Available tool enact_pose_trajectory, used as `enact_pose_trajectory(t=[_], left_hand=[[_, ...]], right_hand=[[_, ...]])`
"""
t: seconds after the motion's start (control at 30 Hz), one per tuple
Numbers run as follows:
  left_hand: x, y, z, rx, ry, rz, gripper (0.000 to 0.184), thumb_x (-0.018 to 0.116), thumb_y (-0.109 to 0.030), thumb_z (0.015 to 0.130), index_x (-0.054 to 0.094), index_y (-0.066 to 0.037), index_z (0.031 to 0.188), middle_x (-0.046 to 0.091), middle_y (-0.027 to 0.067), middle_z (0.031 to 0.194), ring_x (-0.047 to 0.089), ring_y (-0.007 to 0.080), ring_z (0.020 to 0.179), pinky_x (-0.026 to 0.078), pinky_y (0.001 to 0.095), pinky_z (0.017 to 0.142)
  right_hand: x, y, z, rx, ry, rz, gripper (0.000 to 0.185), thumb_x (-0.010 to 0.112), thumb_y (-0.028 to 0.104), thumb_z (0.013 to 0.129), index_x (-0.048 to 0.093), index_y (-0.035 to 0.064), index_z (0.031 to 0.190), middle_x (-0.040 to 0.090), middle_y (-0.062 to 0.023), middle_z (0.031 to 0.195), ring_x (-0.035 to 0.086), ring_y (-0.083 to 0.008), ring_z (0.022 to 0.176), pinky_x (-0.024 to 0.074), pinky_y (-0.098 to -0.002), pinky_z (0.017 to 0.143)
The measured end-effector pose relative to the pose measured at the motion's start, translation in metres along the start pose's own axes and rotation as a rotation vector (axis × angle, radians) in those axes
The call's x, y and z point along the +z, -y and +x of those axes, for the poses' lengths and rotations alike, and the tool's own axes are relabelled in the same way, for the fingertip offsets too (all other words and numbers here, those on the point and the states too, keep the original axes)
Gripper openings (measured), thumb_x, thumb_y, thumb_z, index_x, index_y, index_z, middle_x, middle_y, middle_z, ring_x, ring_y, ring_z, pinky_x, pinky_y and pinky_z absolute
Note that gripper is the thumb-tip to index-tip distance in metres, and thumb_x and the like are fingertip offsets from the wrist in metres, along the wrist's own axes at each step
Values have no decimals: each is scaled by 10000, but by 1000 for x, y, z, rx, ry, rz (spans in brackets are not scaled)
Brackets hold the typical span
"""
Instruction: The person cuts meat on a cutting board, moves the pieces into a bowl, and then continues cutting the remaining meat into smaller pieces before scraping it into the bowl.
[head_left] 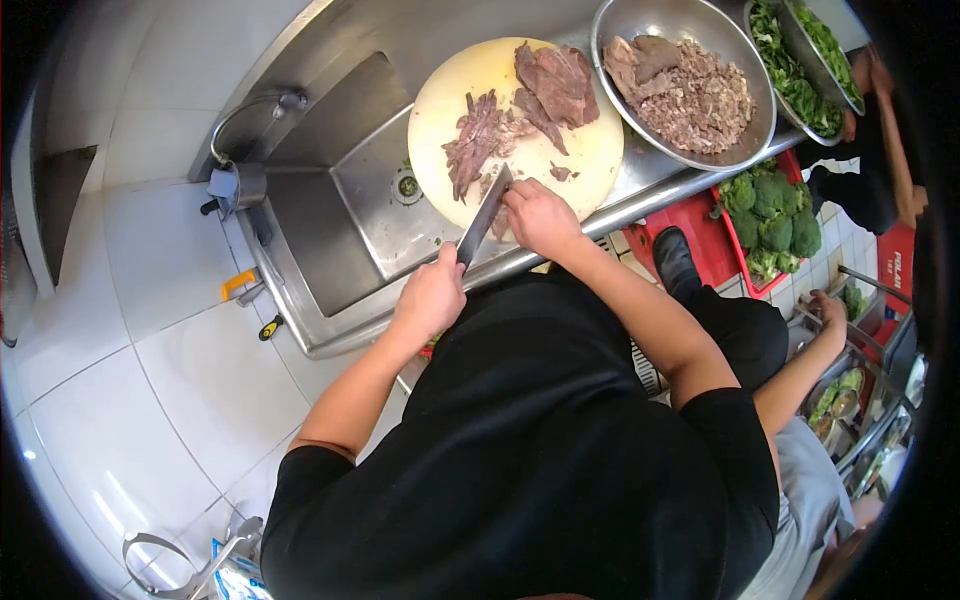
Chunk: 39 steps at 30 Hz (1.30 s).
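My left hand (432, 295) is closed around the handle of a knife (485, 222), whose blade slants up across the near edge of a round cutting board (600, 180). Beside the blade tip, my right hand (543, 217) has its fingers curled down on a piece of dark cooked meat (531, 187), mostly hidden under them. Sliced strips of meat (472, 145) lie in a pile left of the board's middle. Larger uncut meat pieces (557, 85) sit at the board's far right, with small scraps nearer my right hand.
A steel bowl (768, 120) of chopped meat stands right of the board. The sink (340, 250) lies left, partly under it. Farther right are containers of cut greens (775, 60) and a red crate of broccoli (775, 215). Other people's arms (815, 350) show at the right.
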<state>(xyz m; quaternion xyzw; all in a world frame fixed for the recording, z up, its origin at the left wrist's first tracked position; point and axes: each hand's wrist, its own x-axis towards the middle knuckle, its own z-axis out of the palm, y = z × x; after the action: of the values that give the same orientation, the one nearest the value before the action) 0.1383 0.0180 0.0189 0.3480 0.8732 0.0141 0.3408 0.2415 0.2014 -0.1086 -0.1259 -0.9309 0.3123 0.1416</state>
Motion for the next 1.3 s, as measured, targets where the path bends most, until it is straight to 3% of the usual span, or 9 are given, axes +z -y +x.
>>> enact_pose_trajectory(t=[0.13, 0.37, 0.67, 0.77, 0.87, 0.97, 1.07, 1.17, 1.3], left_hand=[[29, -9, 34, 24, -74, -46, 233, 531, -202, 1056, 467, -23, 1191, 687, 338, 836, 681, 544, 829, 515, 646, 773], [7, -21, 52, 88, -112, -43, 231, 566, -198, 1040, 489, -22, 1170, 689, 344, 883, 674, 546, 870, 515, 631, 802], [-2, -8, 24, 100, -123, -53, 209, 556, -208, 1043, 498, -40, 1152, 687, 324, 820, 672, 548, 814, 519, 631, 764], [5, 0, 15, 100, -129, -24, 203, 559, -208, 1043, 501, -43, 1147, 682, 317, 794, 669, 545, 789, 515, 637, 740], [8, 9, 5, 160, -155, -31, 217, 582, -197, 1035, 483, -35, 1140, 686, 308, 781, 670, 542, 766, 521, 636, 701], [3, 8, -5, 45, -65, 17, 217, 556, -220, 1048, 495, -40, 1152, 691, 311, 808, 675, 542, 784, 511, 652, 732], [15, 11, 6, 2, -8, 16, 229, 553, -225, 1050, 487, -35, 1160, 691, 318, 810, 681, 544, 792, 518, 652, 741], [34, 4, 34, 72, -131, -24, 259, 585, -215, 1034, 484, -36, 1192, 669, 343, 762, 673, 552, 752, 522, 642, 698], [24, -3, 49, 106, -136, -28, 250, 574, -213, 1038, 488, -36, 1193, 678, 336, 787, 675, 552, 787, 522, 643, 730]], right_hand=[[3, -3, -1, -9, -5, -15, 107, 658, 122, 879, 684, 27, 922, 643, -131, 949, 644, -316, 1002, 558, -411, 885], [-22, 3, -2, 81, -14, 154, 138, 669, 105, 874, 685, 43, 996, 647, -124, 1018, 644, -319, 1038, 571, -423, 867], [6, -2, -10, -106, -50, 98, 149, 708, 88, 845, 684, 50, 987, 642, -114, 1017, 642, -321, 1013, 570, -413, 856], [-8, 5, -9, -78, -30, 130, 166, 687, 112, 843, 660, 43, 991, 615, -123, 1026, 618, -319, 1065, 542, -423, 950], [-4, 7, -10, -174, -97, 131, 158, 689, 125, 844, 664, 52, 982, 613, -123, 1025, 614, -322, 1066, 534, -420, 964], [7, 8, -13, -181, -88, 103, 156, 695, 132, 842, 666, 59, 977, 611, -117, 1023, 613, -322, 1061, 526, -416, 976], [18, 6, -15, -128, -83, 72, 150, 702, 137, 841, 673, 63, 968, 618, -107, 1011, 617, -313, 1055, 532, -415, 968], [23, 4, -16, -74, -51, 102, 131, 708, 145, 840, 682, 69, 944, 627, -90, 999, 621, -297, 1044, 538, -411, 953], [16, 8, -13, -78, -98, 113, 116, 707, 147, 840, 695, 77, 931, 635, -79, 999, 623, -280, 1028, 542, -405, 934]])
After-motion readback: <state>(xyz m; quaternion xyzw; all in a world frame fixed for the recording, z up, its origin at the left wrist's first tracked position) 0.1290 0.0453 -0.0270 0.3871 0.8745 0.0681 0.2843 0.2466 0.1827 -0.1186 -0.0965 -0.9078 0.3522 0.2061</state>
